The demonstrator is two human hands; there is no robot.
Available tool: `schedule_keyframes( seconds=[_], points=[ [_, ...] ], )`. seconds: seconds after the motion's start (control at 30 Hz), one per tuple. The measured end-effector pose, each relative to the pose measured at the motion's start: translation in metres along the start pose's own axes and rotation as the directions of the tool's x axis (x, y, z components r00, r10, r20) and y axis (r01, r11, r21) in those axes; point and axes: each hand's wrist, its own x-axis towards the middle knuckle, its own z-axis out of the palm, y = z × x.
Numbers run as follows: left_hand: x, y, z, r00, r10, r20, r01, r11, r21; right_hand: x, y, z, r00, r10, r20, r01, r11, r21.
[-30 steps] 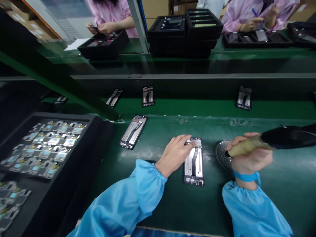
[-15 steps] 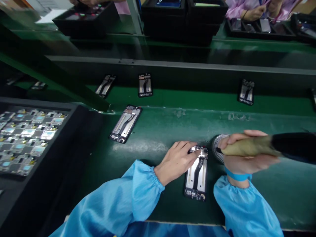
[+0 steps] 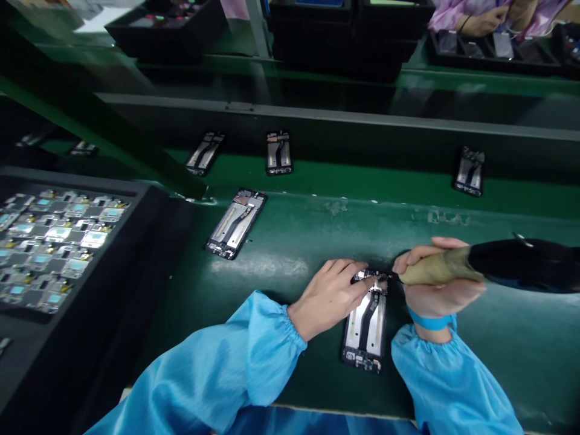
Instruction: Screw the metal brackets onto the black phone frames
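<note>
An opened phone, its metal frame and black ribbon cable showing, lies face down on the green bench before me. My left hand has its fingers stretched out, with fingertips resting on the phone's upper end. My right hand is wrapped round the electric screwdriver, which has a black body and a yellowish wrapped front. The screwdriver lies nearly level, its thin tip pointing left at the phone's top right corner. Whether the tip touches a screw is too small to tell.
Another opened phone lies left on the bench. More phones sit on the lower green strip behind. A black tray of small boards stands left, under a slanting green post. Across, a person's hands work over a tray.
The screwdriver and my right hand have moved left, up to the phone's top corner. The round perforated metal disc is now hidden behind my right hand. My left hand stays on the phone.
</note>
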Motion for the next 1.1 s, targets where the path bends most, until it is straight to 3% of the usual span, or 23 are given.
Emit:
schedule_keyframes(
  seconds=[0.47,0.6,0.7,1.1],
  points=[
    [0.0,-0.001,0.001,1.0,0.023,-0.013,-0.022,1.0,0.022,-0.001,0.008,-0.001,0.999,0.012,0.048,-0.017,0.995,0.103],
    [0.001,-0.003,0.0,0.997,0.049,-0.065,-0.046,0.998,0.034,0.016,0.002,-0.018,0.998,-0.034,-0.061,0.043,0.988,0.146],
    [0.004,-0.002,0.002,0.993,0.065,-0.096,-0.062,0.997,0.036,0.022,-0.001,-0.022,0.99,0.004,-0.143,0.011,0.994,0.106],
    [-0.003,-0.008,-0.001,0.995,0.066,-0.078,-0.068,0.997,-0.021,0.012,0.007,-0.01,0.998,0.024,-0.065,-0.015,0.991,0.134]
  ],
)
